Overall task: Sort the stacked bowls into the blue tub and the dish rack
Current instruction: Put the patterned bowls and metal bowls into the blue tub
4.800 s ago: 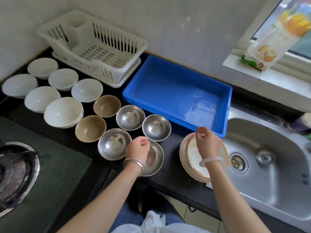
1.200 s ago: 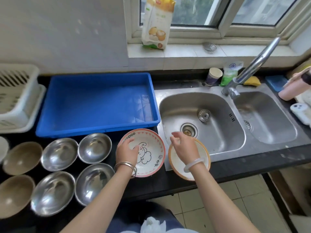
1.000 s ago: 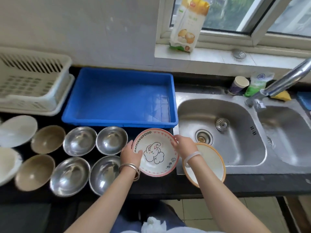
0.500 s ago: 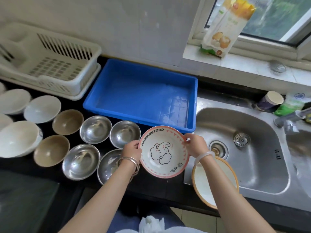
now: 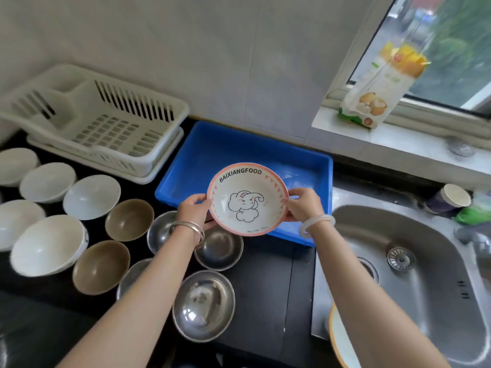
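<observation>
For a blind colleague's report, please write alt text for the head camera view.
Both hands, left hand and right hand, hold a pink-rimmed elephant bowl by its rim over the empty blue tub. Metal, brown and white bowls sit left on the counter; white dish rack behind, sink right.

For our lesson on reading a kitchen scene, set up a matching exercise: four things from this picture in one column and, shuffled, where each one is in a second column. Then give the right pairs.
Things
1. elephant bowl
2. dish rack
3. paper cup
4. food packet

Places
A. on the window sill
B. behind the sink, at the right
C. held at its rim by the left hand and the right hand, over the blue tub
D. left of the blue tub, by the wall

Pairs: 1-C, 2-D, 3-B, 4-A
</observation>
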The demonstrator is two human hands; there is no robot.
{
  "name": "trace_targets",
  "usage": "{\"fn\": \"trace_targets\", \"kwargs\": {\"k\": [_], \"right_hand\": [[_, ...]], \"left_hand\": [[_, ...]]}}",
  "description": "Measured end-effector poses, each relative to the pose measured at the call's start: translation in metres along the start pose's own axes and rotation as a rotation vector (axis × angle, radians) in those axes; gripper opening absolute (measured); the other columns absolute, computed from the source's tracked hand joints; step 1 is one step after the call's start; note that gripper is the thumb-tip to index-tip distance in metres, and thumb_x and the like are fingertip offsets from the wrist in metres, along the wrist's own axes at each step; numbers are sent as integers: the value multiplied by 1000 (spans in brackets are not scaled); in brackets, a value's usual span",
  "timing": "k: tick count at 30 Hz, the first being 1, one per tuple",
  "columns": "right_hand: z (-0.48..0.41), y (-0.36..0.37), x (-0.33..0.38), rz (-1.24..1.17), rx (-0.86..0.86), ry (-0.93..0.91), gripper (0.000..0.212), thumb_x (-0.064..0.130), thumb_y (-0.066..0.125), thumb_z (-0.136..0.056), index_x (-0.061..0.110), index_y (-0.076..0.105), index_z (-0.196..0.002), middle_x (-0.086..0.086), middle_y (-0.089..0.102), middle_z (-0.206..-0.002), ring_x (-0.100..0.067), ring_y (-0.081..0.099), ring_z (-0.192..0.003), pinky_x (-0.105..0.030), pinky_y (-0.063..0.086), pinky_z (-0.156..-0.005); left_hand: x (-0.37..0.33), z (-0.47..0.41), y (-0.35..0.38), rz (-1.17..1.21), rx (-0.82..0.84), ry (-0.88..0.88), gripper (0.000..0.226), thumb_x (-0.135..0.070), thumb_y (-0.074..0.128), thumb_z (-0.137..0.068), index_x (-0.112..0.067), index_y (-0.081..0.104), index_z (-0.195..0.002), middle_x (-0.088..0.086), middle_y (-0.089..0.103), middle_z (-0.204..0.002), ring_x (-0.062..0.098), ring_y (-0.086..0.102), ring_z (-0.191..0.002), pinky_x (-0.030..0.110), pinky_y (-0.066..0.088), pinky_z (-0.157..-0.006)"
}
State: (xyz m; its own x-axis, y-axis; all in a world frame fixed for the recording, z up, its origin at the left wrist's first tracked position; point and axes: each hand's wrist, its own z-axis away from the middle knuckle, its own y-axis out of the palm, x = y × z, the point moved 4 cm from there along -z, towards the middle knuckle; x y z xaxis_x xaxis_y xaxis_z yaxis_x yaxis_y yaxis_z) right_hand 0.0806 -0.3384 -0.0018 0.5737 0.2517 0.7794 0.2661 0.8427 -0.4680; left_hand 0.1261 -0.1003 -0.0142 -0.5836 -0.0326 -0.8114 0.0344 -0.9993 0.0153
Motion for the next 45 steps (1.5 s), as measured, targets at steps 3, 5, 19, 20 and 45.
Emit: {"fn": "trace_targets", "kwargs": {"k": [3,5,19,20,45], "right_hand": [[-28,23,13,-76,-10,35,22,0,53,-85,6,65,-102,-8,67,-64,-17,68,-47,-27,57,-46],[-45,39,18,-103,-26,63,25,1,54,-86,5,63,-108,-10,66,-66,-17,67,-48,-26,57,-46],[-106,115,10,-201,-66,230,26,4,57,-88,5,60,-114,-8,63,-67,-20,66,-56,-30,58,-50],[-107,117,9,-200,-70,230,26,5,57,-88,5,60,-114,-8,63,-67,-20,66,-57,-31,58,-53],[-115,154,14,-724,23,278,31,6,51,-93,1,56,-123,-16,67,-101,-26,69,-75,-26,60,-66]], "left_hand": [[-14,-35,-2,10,-23,20,25,0,51,-87,-9,59,-109,10,60,-94,28,58,-74,32,56,-54],[-20,-61,-4,-23,-31,46,24,2,49,-85,-11,62,-102,9,62,-95,29,58,-83,38,55,-65],[-18,-157,-19,-186,-43,-7,33,-1,43,-86,-21,63,-69,4,64,-76,32,62,-87,51,53,-86],[-19,-160,-19,-192,-45,-6,32,-2,43,-86,-21,64,-72,6,65,-78,33,63,-89,51,53,-86],[-13,-164,-8,303,-21,-211,30,-3,46,-94,0,54,-123,22,58,-122,32,57,-111,37,50,-84]]}}
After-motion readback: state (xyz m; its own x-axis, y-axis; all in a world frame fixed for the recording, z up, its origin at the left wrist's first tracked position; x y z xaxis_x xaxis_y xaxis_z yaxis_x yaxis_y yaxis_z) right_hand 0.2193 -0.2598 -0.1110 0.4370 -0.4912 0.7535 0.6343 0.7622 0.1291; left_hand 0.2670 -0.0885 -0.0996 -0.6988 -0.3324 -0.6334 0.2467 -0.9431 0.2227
